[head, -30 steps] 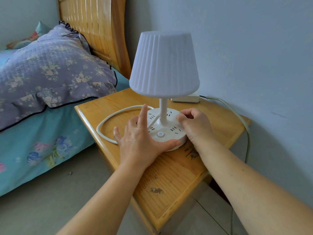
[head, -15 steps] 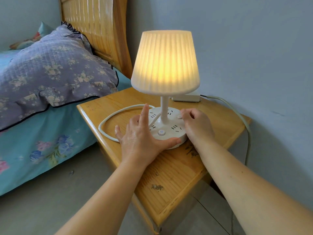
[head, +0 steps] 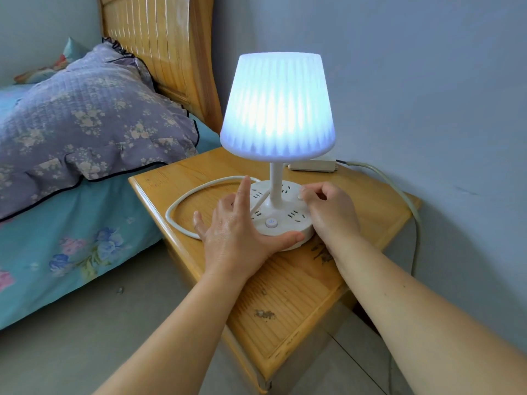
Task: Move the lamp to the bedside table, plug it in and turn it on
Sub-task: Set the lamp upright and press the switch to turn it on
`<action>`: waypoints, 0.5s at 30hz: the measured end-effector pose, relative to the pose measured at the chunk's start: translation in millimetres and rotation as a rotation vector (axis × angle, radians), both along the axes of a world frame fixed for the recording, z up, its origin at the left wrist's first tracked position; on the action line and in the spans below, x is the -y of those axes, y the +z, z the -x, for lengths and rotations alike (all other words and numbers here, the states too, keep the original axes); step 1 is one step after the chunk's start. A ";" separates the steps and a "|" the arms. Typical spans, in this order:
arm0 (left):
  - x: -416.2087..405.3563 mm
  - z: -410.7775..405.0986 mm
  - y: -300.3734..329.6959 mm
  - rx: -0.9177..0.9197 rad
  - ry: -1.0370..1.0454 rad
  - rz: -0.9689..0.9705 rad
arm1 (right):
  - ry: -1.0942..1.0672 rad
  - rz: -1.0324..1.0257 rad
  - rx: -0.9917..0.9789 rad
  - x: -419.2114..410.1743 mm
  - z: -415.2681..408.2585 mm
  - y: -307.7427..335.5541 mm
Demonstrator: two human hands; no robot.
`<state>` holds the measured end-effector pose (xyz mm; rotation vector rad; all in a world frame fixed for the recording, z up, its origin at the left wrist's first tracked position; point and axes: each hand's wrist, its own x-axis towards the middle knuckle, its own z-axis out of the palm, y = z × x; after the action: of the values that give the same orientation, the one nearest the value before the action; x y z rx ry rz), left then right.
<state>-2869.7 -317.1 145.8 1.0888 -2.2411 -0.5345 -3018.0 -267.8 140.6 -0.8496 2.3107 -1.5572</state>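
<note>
The white table lamp [head: 276, 104] stands on the wooden bedside table [head: 285, 303], its pleated shade glowing cool white. Its round base [head: 288, 223] carries sockets and a small power button [head: 271, 222] at the front. My left hand [head: 233, 232] cups the base from the left, thumb along the front rim and index finger stretched up beside it. My right hand [head: 330, 212] lies against the base's right side, its fingers curled and the fingertips touching the top. The lamp's white cord [head: 182, 201] loops over the table's left part.
A beige power strip [head: 312, 165] lies at the table's back by the wall, and its grey cable [head: 399, 189] drops off the right edge. The bed [head: 71, 223] with a purple floral pillow [head: 85, 121] and wooden headboard [head: 165, 47] stands on the left.
The lamp was dark a second ago, glowed warm yellow half a second ago, and now shines cool white. My right fingers have curled up on the base; my left hand stayed put.
</note>
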 end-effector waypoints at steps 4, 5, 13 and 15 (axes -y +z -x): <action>0.3 0.7 -1.3 -0.003 -0.006 0.008 | -0.001 -0.020 -0.070 -2.2 -0.6 3.1; 0.7 0.9 -1.6 -0.004 -0.004 0.011 | -0.003 -0.028 -0.071 -1.9 -0.3 3.4; 1.5 0.3 -2.0 -0.004 -0.004 -0.004 | -0.022 -0.050 -0.105 -1.5 -1.0 3.0; 1.4 -0.5 -1.3 0.004 -0.001 -0.012 | -0.010 -0.059 -0.118 -2.6 -3.6 5.1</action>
<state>-2869.2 -318.5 144.5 1.0960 -2.2450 -0.5473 -3014.4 -265.2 145.7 -0.9406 2.4335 -1.4723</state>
